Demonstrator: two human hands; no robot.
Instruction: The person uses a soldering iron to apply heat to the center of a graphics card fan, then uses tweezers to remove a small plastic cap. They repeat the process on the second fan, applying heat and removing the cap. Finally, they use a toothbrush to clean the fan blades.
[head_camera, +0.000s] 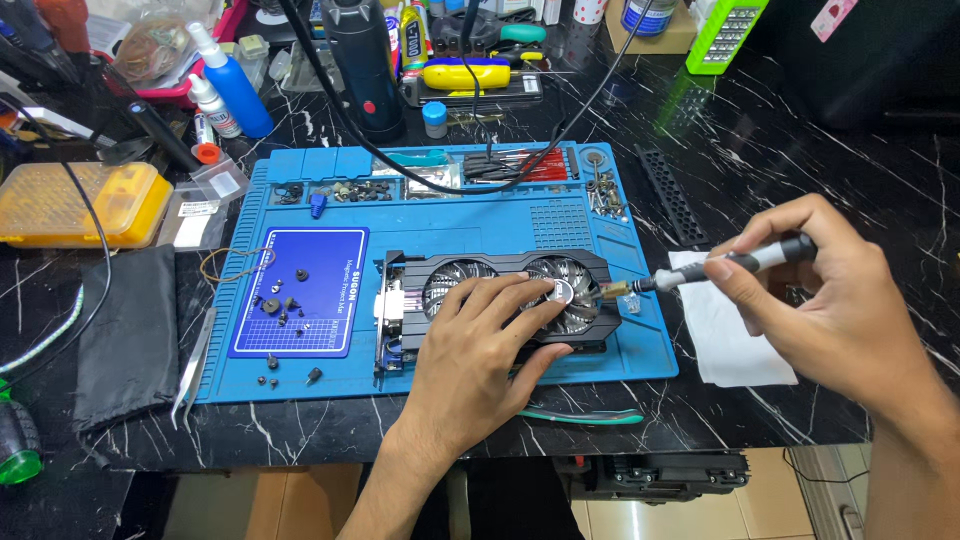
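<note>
A black dual-fan graphics card lies on a blue repair mat. My left hand rests flat on top of the card, fingers spread over the right fan. My right hand grips a slim grey and black electric screwdriver, held almost level. Its tip points left and meets the card's right end near a small gold connector.
A dark blue magnetic pad with loose screws lies left of the card. Tweezers rest at the mat's left edge, a white cloth at its right. A yellow case, bottles and tools crowd the back. A black cable crosses the mat.
</note>
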